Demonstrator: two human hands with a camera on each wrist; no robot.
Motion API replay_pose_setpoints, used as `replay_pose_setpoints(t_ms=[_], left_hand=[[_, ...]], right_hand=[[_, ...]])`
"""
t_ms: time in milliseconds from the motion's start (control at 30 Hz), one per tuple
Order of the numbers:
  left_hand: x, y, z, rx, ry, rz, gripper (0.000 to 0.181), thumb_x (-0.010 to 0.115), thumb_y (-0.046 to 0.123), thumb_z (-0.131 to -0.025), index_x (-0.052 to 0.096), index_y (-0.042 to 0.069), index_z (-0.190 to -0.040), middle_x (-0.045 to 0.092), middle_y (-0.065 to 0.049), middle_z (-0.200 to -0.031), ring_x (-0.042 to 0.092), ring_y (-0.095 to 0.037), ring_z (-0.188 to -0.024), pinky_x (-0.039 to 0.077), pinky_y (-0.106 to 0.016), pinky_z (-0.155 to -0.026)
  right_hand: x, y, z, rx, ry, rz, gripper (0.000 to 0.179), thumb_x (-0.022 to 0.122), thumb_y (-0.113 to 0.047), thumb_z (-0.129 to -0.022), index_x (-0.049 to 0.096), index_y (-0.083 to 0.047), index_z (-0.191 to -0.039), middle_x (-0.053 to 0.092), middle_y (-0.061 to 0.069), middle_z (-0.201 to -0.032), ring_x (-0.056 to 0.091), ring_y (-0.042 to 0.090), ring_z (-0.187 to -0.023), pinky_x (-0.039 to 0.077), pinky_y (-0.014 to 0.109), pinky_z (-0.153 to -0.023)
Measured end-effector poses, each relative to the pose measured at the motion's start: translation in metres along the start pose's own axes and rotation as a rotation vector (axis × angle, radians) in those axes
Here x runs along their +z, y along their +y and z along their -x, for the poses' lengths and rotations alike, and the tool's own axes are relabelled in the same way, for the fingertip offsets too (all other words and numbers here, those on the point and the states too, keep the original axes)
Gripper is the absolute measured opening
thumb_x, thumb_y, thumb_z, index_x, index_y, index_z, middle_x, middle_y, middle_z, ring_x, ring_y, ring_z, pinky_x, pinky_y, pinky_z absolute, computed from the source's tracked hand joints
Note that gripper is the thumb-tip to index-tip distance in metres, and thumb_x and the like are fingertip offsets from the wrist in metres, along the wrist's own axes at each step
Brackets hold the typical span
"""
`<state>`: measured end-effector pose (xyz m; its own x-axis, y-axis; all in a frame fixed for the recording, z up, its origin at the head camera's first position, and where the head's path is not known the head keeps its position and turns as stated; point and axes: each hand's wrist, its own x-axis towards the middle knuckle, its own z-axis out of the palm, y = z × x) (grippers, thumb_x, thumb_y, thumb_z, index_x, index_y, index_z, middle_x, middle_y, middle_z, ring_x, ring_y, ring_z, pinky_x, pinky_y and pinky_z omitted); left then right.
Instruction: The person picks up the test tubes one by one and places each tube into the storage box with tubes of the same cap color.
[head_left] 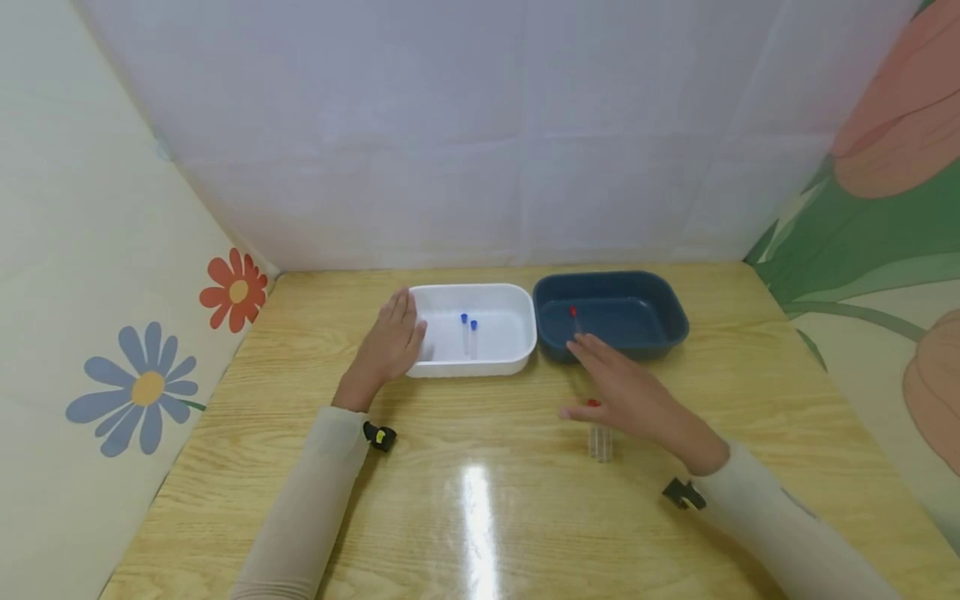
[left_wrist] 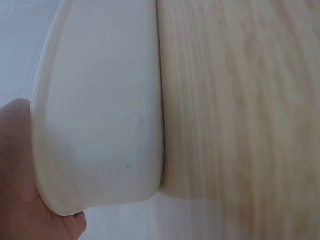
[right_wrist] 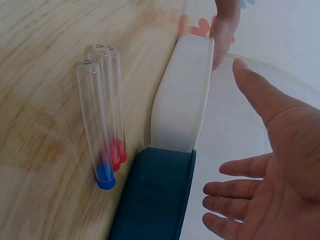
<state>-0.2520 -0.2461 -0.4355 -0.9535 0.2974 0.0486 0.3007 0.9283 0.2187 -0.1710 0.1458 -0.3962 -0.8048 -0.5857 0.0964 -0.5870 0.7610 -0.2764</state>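
My left hand holds the left end of a white plastic tray, its thumb on the inner side of the rim. Inside lie two clear test tubes with blue caps. With fingers spread and nothing in them, my right hand hovers over the near edge of a dark blue tray. A red-capped test tube lies in that tray, partly hidden by the fingers. On the table below the hand lie three test tubes, one capped blue and two red.
Both trays stand side by side on a wood-grain table, near a white cloth backdrop. Side panels bear printed flowers. Each wrist carries a small black device.
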Motion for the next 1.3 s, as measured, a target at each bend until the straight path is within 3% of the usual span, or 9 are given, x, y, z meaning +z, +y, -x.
replay_pose_setpoints(t_ms=[367,700,967,1300], left_hand=[[0.001,-0.001,-0.001,-0.001,-0.009,0.003,0.067,0.018,0.035,-0.111,0.004,-0.014,-0.155,-0.004,-0.027,-0.166,0.002,-0.042,-0.154,0.004,-0.05,-0.125],[0.002,-0.002,-0.002,0.009,0.0,0.006,0.066,0.018,0.033,-0.111,0.004,-0.014,-0.155,-0.004,-0.028,-0.165,0.001,-0.043,-0.154,0.004,-0.05,-0.125],[0.003,-0.002,-0.002,0.017,0.004,0.004,0.066,0.02,0.032,-0.111,0.004,-0.014,-0.155,-0.004,-0.028,-0.165,0.001,-0.043,-0.154,0.004,-0.05,-0.125],[0.005,-0.003,-0.003,0.008,0.006,0.0,0.066,0.019,0.033,-0.111,0.003,-0.013,-0.155,-0.004,-0.028,-0.166,0.003,-0.043,-0.154,0.005,-0.05,-0.125]], right_hand=[[0.0,0.005,0.014,0.038,-0.031,-0.013,0.111,0.075,-0.066,-0.08,0.031,0.003,-0.156,0.029,0.025,-0.162,0.03,0.043,-0.148,0.036,0.058,-0.113],[0.002,0.011,0.027,0.064,-0.049,-0.004,0.109,0.082,-0.058,-0.078,0.036,0.007,-0.153,0.03,0.027,-0.16,0.029,0.045,-0.147,0.034,0.06,-0.113],[0.006,0.014,0.041,0.077,-0.049,0.014,0.104,0.078,-0.058,-0.081,0.037,0.007,-0.152,0.031,0.027,-0.159,0.03,0.045,-0.147,0.033,0.059,-0.114],[0.012,0.02,0.054,0.1,-0.046,0.008,0.103,0.082,-0.051,-0.081,0.037,0.009,-0.151,0.034,0.03,-0.157,0.035,0.048,-0.143,0.037,0.061,-0.11]])
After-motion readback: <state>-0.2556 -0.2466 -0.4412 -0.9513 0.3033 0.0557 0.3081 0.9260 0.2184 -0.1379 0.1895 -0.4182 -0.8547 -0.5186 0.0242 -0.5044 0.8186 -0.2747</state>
